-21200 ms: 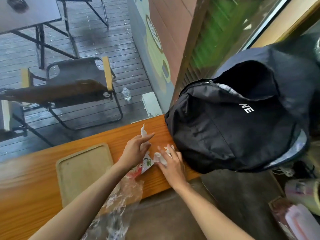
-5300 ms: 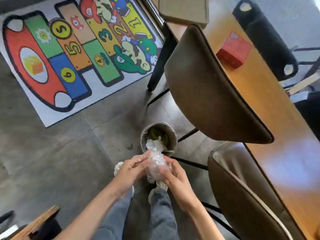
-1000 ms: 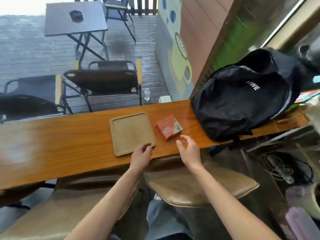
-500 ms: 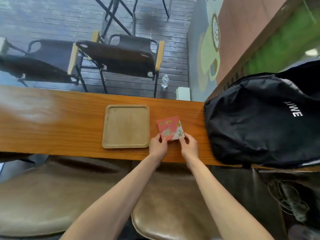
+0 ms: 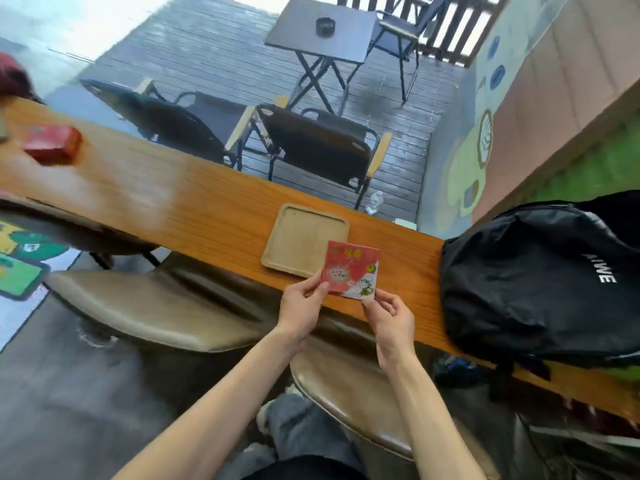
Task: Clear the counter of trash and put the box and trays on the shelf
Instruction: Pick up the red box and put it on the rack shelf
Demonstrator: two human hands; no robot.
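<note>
A small red box [image 5: 350,268] with a cartoon print is lifted off the wooden counter [image 5: 194,206], held between both hands. My left hand [image 5: 302,306] pinches its lower left corner. My right hand [image 5: 391,317] pinches its lower right corner. Just behind the box a square wooden tray [image 5: 301,233] lies flat on the counter. A second red box [image 5: 53,144] sits far left on the counter, blurred.
A black backpack [image 5: 540,282] fills the counter's right end. Two brown padded stools [image 5: 152,306] stand under the counter's near edge. Behind the glass are dark folding chairs [image 5: 318,147] and a small table [image 5: 323,29] on a deck.
Both hands closed on the small red box and lifted it off the counter toward me. The view has swung left, showing the far red box.
</note>
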